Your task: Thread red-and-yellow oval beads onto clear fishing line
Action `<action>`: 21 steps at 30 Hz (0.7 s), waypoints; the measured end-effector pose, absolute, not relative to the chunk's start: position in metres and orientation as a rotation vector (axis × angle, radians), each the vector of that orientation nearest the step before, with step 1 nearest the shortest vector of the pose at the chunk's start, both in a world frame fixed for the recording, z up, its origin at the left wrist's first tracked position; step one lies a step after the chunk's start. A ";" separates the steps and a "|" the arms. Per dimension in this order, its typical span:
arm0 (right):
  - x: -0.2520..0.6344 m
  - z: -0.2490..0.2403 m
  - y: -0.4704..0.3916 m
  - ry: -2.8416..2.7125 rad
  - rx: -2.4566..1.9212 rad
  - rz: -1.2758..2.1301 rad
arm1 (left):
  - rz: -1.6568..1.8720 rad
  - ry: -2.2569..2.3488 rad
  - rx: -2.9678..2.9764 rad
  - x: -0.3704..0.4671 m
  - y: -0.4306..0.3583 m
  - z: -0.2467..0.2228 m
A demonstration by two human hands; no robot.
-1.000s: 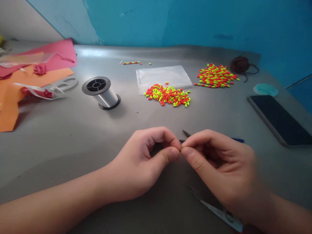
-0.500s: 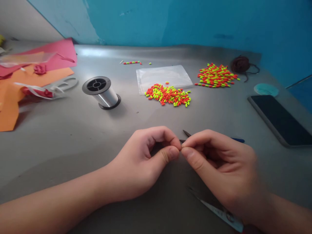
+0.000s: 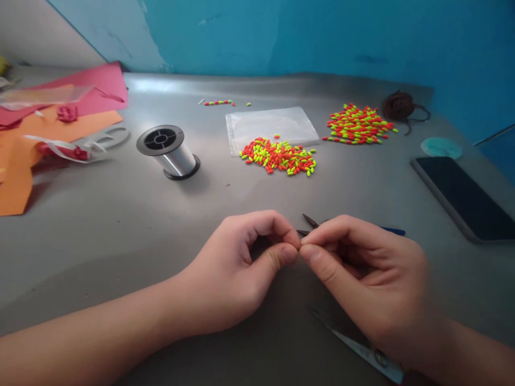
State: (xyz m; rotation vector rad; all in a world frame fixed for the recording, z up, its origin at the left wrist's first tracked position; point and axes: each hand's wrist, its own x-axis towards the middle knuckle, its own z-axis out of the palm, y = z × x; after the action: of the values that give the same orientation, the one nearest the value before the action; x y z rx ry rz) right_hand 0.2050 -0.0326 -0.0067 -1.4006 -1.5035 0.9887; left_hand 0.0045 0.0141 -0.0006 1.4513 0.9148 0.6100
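Note:
My left hand (image 3: pixel 245 268) and my right hand (image 3: pixel 370 279) meet fingertip to fingertip above the grey table, each closed in a pinch. Whatever lies between the fingertips is too small to make out. Behind my right hand, dark pointed pliers tips (image 3: pixel 309 221) and a blue handle (image 3: pixel 393 231) stick out. Scissors (image 3: pixel 366 351) lie partly under my right hand. Beyond the hands is a pile of red and yellow-green beads (image 3: pixel 281 156) at the edge of a clear plastic bag (image 3: pixel 273 126). A spool of clear line (image 3: pixel 175 158) stands to their left.
A second bead heap (image 3: pixel 358 126) lies back right, beside dark yarn (image 3: pixel 397 105). Further right are a teal disc (image 3: pixel 441 147) and a phone (image 3: pixel 462 195). A short bead row (image 3: pixel 218 102) lies at the back; orange paper (image 3: pixel 18 182) and pink paper (image 3: pixel 108 88) are at left.
Both hands keep their pinch at nearly the same spot. The whole view has shifted very slightly; nothing on the table has visibly moved.

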 end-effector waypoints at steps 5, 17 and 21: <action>0.205 -0.006 -0.033 -1.535 -1.381 0.971 | 0.606 0.920 1.444 0.005 0.015 -0.001; 0.205 -0.005 -0.030 -1.604 -1.304 0.839 | 0.625 0.909 1.441 0.005 0.015 -0.002; 0.206 -0.004 -0.030 -1.578 -1.309 0.917 | 0.624 0.896 1.423 0.005 0.015 -0.003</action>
State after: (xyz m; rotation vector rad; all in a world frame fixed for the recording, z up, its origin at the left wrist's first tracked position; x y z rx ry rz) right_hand 0.2058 -0.0300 -0.0045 -1.3089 -1.5782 0.9167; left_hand 0.0048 0.0152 -0.0031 1.4232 0.8960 0.6239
